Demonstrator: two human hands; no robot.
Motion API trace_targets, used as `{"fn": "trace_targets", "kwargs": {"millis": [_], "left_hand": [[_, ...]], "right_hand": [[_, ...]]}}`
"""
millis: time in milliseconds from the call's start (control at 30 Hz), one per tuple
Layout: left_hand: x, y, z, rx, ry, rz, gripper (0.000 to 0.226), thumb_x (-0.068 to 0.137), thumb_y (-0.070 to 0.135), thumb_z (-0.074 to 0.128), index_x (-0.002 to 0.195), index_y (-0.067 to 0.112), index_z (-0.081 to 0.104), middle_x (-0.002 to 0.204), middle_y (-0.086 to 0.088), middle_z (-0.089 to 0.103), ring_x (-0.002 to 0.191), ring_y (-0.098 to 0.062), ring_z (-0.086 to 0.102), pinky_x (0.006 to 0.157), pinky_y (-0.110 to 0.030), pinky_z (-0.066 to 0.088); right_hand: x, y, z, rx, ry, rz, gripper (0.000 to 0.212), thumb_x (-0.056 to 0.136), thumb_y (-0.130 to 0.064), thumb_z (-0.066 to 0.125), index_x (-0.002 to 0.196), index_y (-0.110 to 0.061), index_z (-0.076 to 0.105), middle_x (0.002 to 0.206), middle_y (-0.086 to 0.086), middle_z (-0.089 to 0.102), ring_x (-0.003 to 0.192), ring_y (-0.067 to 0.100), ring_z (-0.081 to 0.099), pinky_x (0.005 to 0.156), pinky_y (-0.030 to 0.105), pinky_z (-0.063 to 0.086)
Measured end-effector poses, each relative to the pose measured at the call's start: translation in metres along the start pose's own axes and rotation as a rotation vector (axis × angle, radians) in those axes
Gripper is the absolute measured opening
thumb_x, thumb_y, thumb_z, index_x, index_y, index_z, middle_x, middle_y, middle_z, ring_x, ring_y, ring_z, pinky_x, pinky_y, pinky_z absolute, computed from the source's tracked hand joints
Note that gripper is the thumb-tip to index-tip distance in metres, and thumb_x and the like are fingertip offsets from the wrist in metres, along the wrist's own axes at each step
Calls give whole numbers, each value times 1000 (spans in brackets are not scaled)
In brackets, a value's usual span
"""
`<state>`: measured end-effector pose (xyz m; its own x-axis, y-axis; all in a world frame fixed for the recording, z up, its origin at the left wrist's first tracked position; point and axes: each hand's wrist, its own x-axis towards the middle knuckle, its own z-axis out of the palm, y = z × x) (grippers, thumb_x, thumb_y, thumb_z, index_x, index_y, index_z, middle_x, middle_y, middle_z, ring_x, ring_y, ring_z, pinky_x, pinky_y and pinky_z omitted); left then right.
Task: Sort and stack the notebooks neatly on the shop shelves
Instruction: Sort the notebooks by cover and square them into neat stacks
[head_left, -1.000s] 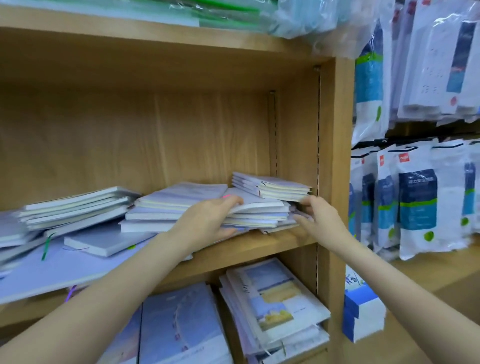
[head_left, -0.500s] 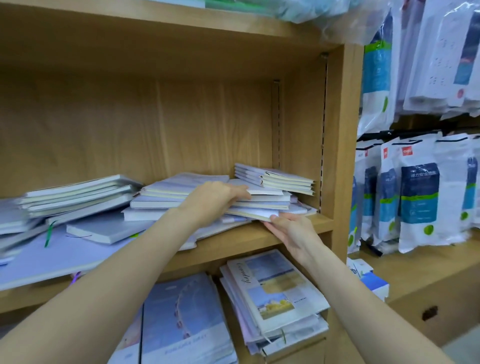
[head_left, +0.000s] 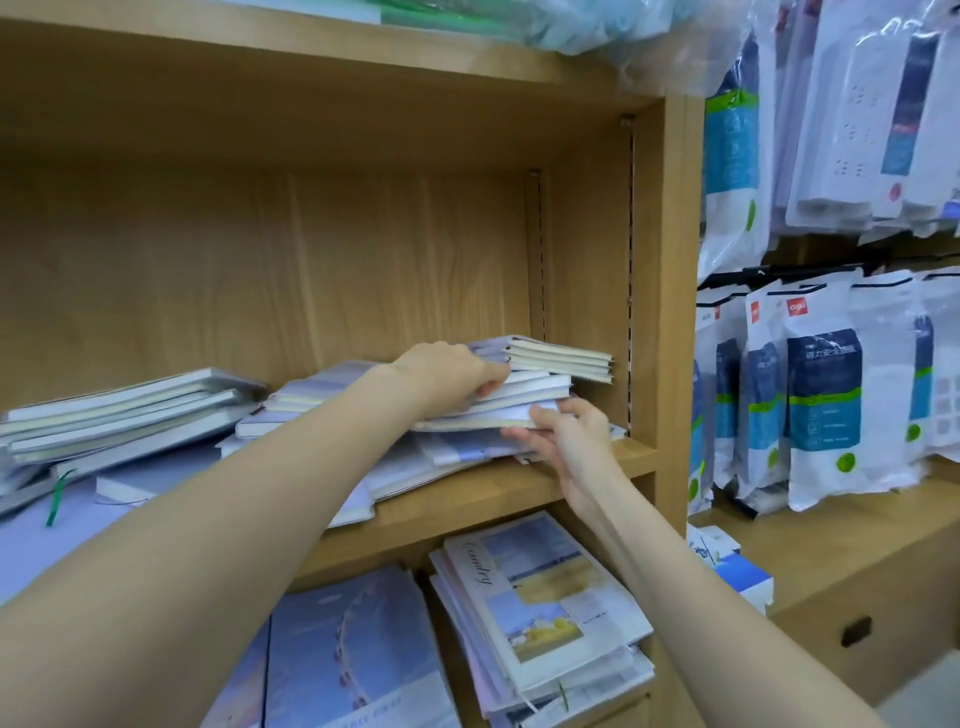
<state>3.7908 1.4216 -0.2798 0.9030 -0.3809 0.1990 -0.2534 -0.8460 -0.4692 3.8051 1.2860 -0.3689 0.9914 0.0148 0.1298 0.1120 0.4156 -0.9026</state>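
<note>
Now both hands (head_left: 457, 379) grip flat notebooks (head_left: 524, 400), spines leftward.

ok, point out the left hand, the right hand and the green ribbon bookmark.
left hand (head_left: 449, 376), head view, back of the hand on the notebook pile
right hand (head_left: 566, 434), head view, palm side under the pile
green ribbon bookmark (head_left: 56, 496), head view, mid-ribbon
</note>
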Motion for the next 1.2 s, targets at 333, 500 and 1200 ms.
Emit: {"fn": "trace_targets", "kwargs": {"millis": [333,500,1200], "left_hand": [[-1,-13,12,-127,-34,-58,14,95,18,38,106,21,45,93,-7,47,81,-26,46,67,-33,32],[-22,-6,41,-242,-31,-99,50,90,4,47,134,28,43,136,-12,47,113,-29,51,91,-36,41],[-83,-15,72,-287,418,-235,55,64,29,34,102,7,66,91,-8,69,79,-33,66,71,-41,54]], "right_hand": [[-30,-97,-41,-284,-48,-208,6,93,-2,50,92,3,53,84,19,62,66,24,68,64,25,59],[-48,-52,-77,-1113,-113,-58,80,81,-39,69,143,-11,27,142,15,35,130,30,40,107,41,37],[-45,-134,16,-898,458,-1538,19,92,-10,48,100,-4,65,81,11,66,71,30,58,64,41,48]]}}
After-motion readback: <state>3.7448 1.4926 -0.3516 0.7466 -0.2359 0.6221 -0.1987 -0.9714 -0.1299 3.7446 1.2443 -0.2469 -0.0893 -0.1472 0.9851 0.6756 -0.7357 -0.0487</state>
